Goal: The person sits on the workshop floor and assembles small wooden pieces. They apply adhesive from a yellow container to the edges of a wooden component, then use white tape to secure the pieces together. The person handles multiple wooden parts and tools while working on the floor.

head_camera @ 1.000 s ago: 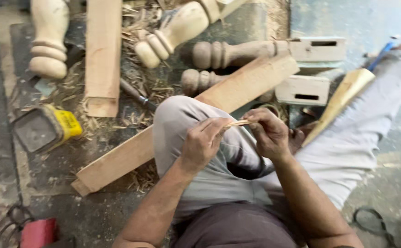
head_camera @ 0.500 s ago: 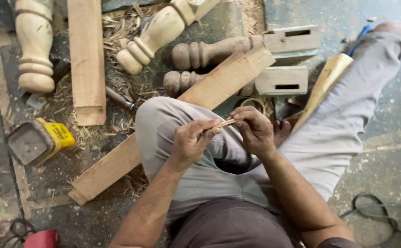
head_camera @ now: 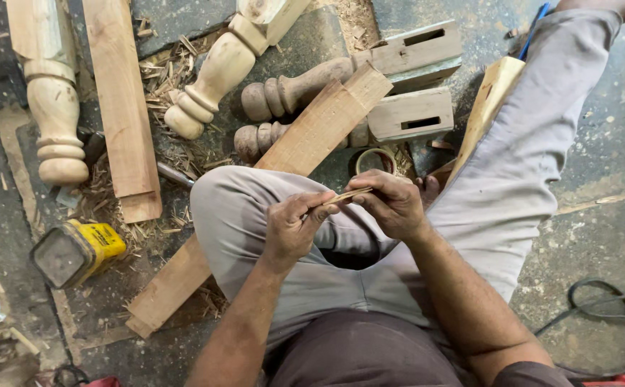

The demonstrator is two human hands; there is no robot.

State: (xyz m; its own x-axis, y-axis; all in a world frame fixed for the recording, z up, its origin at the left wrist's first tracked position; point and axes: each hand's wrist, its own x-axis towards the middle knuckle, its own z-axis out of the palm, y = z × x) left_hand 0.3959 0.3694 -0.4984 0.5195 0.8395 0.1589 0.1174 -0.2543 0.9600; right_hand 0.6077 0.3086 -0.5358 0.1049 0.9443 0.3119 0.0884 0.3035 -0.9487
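I sit on the floor with my legs in grey trousers folded. Both hands meet over my lap on a thin wooden stick (head_camera: 348, 195). My left hand (head_camera: 292, 228) pinches its near end between thumb and fingers. My right hand (head_camera: 391, 204) is closed around its far end. A long wooden plank (head_camera: 312, 136) runs diagonally under my left knee. A tape roll (head_camera: 375, 160) lies on the floor just beyond my hands.
Several turned wooden legs (head_camera: 212, 75) and mortised blocks (head_camera: 412, 115) lie on the floor among shavings. A second plank (head_camera: 122, 100) lies at the left. A yellow power tool (head_camera: 76, 251) sits at lower left. A black cable (head_camera: 599, 315) loops at right.
The view has shifted slightly, so the floor objects sit lower and further left in the frame. Both hands stay together on the stick over my lap.
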